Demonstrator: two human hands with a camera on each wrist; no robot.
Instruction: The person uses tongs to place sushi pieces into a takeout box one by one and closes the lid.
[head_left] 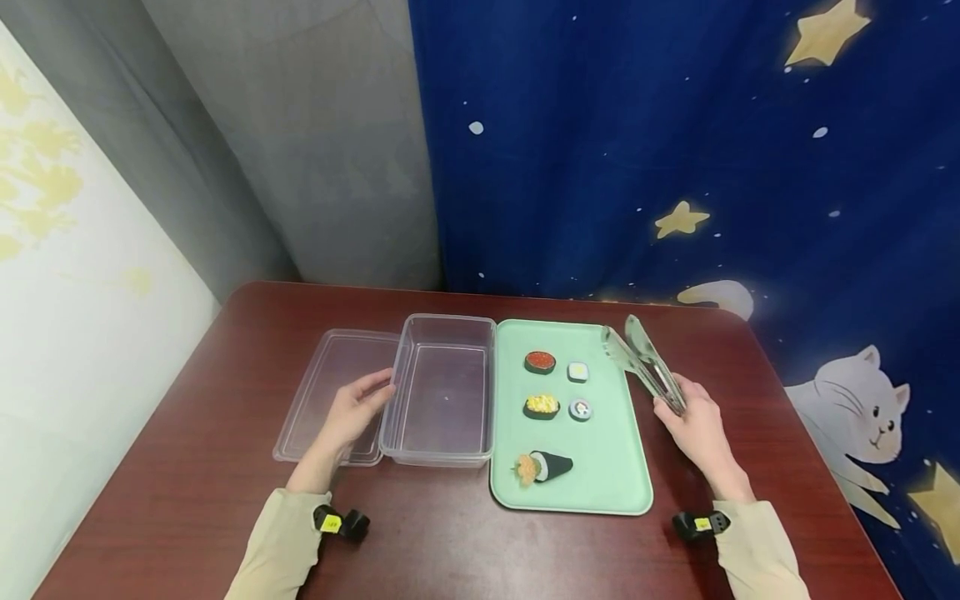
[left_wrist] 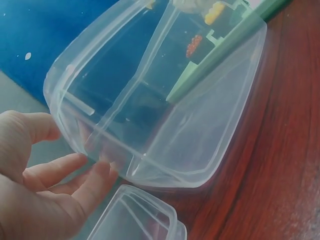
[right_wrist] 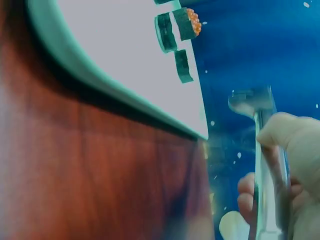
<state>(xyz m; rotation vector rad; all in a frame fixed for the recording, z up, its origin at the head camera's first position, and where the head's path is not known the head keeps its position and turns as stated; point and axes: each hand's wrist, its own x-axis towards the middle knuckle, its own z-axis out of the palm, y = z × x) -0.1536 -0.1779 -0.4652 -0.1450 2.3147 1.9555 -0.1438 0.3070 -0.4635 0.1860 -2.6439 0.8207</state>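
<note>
At the left wall of a clear plastic box (head_left: 442,400), my left hand (head_left: 352,415) touches the rim with its fingertips; the left wrist view has the fingers (left_wrist: 95,185) loosely bent beside the box (left_wrist: 200,135). My right hand (head_left: 697,425) grips metal tongs (head_left: 648,362), whose arms stand apart above the right edge of a green tray (head_left: 600,475). Several sushi pieces lie on the tray: a red-topped one (head_left: 540,362), a yellow-topped one (head_left: 542,407), two small rolls and a dark cone (head_left: 553,465). The box holds nothing.
A clear lid (head_left: 337,358) lies flat on the brown table (head_left: 435,533), left of the box and partly behind my left forearm. The tray stands against the box's right side. Beyond the table hang a grey curtain (head_left: 337,167) and a blue curtain (head_left: 562,167) with stars.
</note>
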